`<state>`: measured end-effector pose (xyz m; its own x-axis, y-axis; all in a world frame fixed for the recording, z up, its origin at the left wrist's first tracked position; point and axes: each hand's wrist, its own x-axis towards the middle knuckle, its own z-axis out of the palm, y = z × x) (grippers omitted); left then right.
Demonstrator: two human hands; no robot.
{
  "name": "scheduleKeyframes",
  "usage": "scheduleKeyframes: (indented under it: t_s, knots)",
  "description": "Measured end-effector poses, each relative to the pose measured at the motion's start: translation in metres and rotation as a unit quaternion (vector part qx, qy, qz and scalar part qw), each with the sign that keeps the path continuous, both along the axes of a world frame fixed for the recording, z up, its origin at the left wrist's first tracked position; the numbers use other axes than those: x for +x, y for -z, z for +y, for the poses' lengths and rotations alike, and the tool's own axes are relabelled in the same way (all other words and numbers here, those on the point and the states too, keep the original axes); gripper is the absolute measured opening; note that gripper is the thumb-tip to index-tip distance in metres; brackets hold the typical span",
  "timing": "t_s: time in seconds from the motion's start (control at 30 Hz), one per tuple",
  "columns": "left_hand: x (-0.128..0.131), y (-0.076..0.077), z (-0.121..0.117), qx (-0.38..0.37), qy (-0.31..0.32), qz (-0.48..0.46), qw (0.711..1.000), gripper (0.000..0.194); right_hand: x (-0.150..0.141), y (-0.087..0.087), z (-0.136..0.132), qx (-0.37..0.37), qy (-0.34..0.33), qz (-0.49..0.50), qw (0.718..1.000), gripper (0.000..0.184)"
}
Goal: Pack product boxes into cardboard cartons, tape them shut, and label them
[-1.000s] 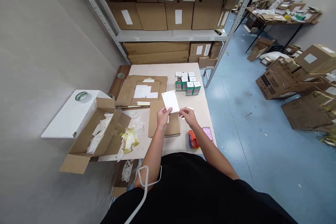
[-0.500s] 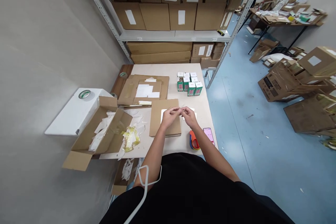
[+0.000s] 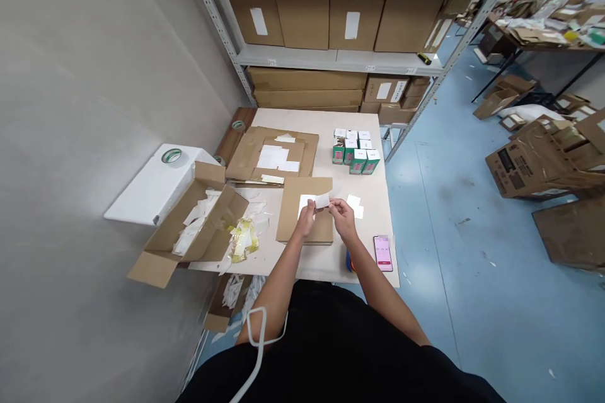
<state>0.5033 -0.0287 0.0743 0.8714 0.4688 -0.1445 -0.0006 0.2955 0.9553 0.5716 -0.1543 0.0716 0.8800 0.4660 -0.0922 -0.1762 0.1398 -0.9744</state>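
Between my two hands is a small white label (image 3: 322, 201), held over a flat cardboard box (image 3: 293, 201) that lies on the table. My left hand (image 3: 306, 217) is closed on the label's left end. The fingers of my right hand (image 3: 341, 214) pinch its right end. A white paper (image 3: 304, 201) lies on the cardboard box, partly behind my left hand. Small white labels (image 3: 355, 206) rest on the table just right of my right hand. A tape roll (image 3: 350, 262) is mostly hidden by my right forearm.
Small green-and-white boxes (image 3: 358, 152) stand at the table's back right. Flattened cardboard (image 3: 309, 154) lies at the back left. An open carton (image 3: 163, 236) with white scraps is at the left, and a phone (image 3: 382, 253) near the right edge. Shelving (image 3: 350, 62) rises behind.
My hands have moved apart, and the white label now shows stretched between them. The camera view has shifted, so the table and shelf sit further right.
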Motion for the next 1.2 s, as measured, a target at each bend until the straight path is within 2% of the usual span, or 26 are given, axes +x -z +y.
scheduleKeyframes:
  t_s: [0.17, 0.37, 0.43, 0.53, 0.67, 0.77, 0.83, 0.9, 0.93, 1.0, 1.07, 1.13, 1.2]
  knots:
    - [-0.013, 0.004, 0.014, 0.054, -0.029, 0.040, 0.997, 0.043, -0.009, 0.007, 0.014, -0.034, -0.016, -0.020, 0.999, 0.021]
    - [-0.050, 0.004, 0.048, 0.036, -0.187, 0.041, 0.981, 0.039, -0.020, 0.014, 0.040, -0.066, -0.009, -0.027, 0.997, 0.019]
    - [-0.069, 0.003, 0.057, 0.033, -0.216, 0.035, 0.975, 0.036, -0.031, 0.014, 0.055, -0.061, -0.012, -0.012, 0.998, 0.021]
    - [-0.099, -0.001, 0.066, 0.043, -0.224, 0.022, 0.973, 0.032, -0.059, 0.011, 0.084, -0.036, -0.048, 0.022, 0.998, 0.028]
    - [-0.144, -0.005, 0.076, 0.079, -0.236, 0.015, 0.968, 0.030, -0.112, 0.006, 0.119, -0.031, -0.081, 0.019, 0.996, 0.055]
    - [-0.183, -0.003, 0.092, 0.087, -0.256, 0.017, 0.963, 0.030, -0.148, 0.002, 0.139, -0.054, -0.102, -0.012, 0.993, 0.045]
    - [-0.215, 0.001, 0.112, 0.094, -0.289, 0.022, 0.952, 0.031, -0.169, 0.000, 0.151, -0.053, -0.114, -0.037, 0.991, 0.039]
    - [-0.254, 0.008, 0.137, 0.101, -0.359, 0.033, 0.927, 0.033, -0.190, -0.001, 0.163, -0.042, -0.124, -0.063, 0.989, 0.034]
    - [-0.275, 0.011, 0.152, 0.102, -0.409, 0.041, 0.906, 0.034, -0.200, -0.002, 0.170, -0.040, -0.127, -0.075, 0.988, 0.032]
    - [-0.320, 0.016, 0.178, 0.090, -0.527, 0.051, 0.844, 0.035, -0.224, 0.000, 0.186, -0.047, -0.138, -0.093, 0.985, 0.029]
    - [-0.365, 0.020, 0.199, 0.090, -0.618, 0.047, 0.780, 0.038, -0.250, 0.005, 0.205, -0.054, -0.148, -0.101, 0.982, 0.027]
    - [-0.407, 0.021, 0.211, 0.103, -0.668, 0.045, 0.735, 0.039, -0.280, 0.012, 0.225, -0.054, -0.164, -0.093, 0.981, 0.027]
    - [-0.445, 0.022, 0.216, 0.109, -0.691, 0.053, 0.713, 0.039, -0.312, 0.022, 0.246, -0.057, -0.197, -0.074, 0.976, 0.029]
